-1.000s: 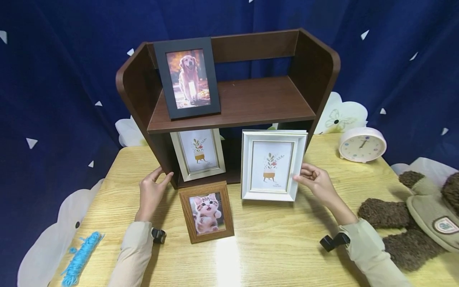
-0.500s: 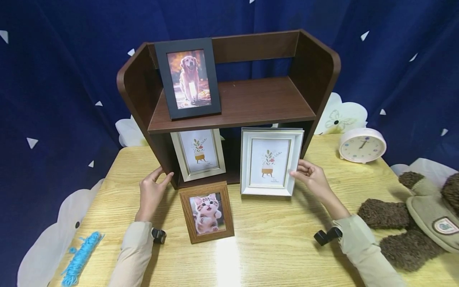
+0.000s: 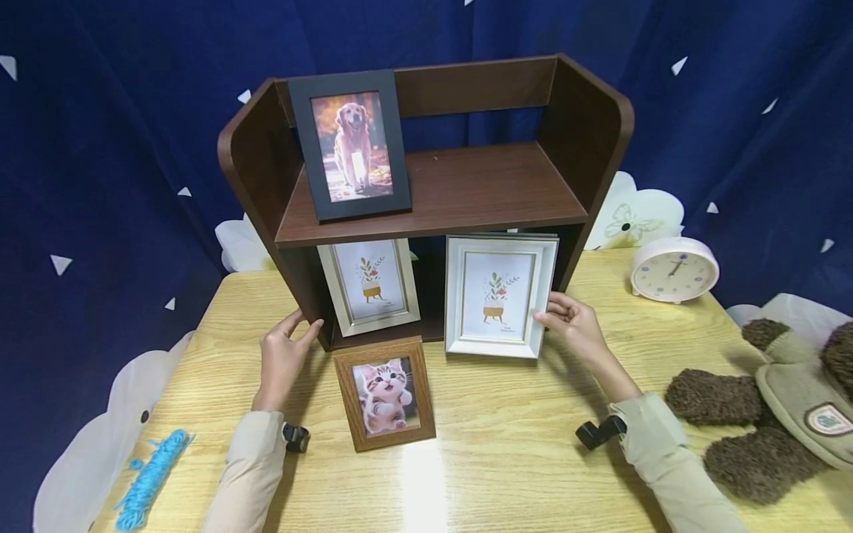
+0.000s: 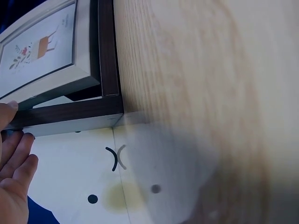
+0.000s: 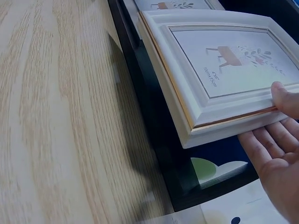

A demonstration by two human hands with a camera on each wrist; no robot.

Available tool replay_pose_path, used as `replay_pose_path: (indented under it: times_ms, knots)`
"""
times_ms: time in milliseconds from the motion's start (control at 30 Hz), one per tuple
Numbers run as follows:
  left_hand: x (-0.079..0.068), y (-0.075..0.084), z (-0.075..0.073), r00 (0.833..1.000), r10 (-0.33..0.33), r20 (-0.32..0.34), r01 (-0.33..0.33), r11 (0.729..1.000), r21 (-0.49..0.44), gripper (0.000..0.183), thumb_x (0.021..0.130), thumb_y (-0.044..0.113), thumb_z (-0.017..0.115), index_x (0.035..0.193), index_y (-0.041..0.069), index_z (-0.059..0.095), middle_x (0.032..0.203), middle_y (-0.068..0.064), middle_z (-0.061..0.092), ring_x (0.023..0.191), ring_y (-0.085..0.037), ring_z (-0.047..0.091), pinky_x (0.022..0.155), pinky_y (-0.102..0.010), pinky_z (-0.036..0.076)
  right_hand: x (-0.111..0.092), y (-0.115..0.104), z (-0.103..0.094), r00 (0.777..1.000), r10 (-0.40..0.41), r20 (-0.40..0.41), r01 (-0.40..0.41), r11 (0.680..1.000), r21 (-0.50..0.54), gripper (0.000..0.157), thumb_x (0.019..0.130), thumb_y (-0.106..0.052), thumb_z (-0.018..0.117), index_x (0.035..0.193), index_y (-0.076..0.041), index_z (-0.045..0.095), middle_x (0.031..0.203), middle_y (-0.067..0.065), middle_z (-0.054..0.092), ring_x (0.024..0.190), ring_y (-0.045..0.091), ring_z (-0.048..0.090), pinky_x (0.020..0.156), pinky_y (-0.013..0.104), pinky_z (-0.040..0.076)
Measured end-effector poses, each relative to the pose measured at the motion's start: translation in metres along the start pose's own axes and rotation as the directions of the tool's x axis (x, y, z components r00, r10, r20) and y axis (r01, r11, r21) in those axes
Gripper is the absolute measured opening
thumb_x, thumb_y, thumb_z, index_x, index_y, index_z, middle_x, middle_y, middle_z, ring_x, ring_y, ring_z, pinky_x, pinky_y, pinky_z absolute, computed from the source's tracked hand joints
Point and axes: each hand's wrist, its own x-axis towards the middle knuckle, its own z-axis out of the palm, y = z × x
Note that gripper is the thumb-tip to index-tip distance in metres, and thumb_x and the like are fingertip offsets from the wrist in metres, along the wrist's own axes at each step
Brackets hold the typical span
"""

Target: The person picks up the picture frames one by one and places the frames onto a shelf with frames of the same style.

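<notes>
Pinching the white frame by its right edge in the right grip, at the right of the lower opening of the shelf; clamping the left panel in the left grip. Leaving a narrow gap beside the cream frame; showing "10cmx15cm" near the printed plant.
</notes>
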Motion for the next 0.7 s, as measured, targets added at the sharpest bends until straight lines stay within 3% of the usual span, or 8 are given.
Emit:
replay_pose_path:
  times_ms: [700]
  knots:
    - [0.0,-0.001,0.0,1.0,-0.004,-0.001,0.004,1.0,-0.003,0.03,0.078,0.005,0.077,0.103,-0.008,0.069,0.098,-0.024,0.069,0.096,-0.039,0.066,0.086,-0.046,0.053,0.012,0.006,0.013,0.998,0.036,-0.049,-0.033,0.998,0.059,0.043,0.086,-0.002,0.067,0.121,0.017,0.051,0.083,-0.021,0.066,0.081,-0.004,0.064,0.078,0.011,0.052]
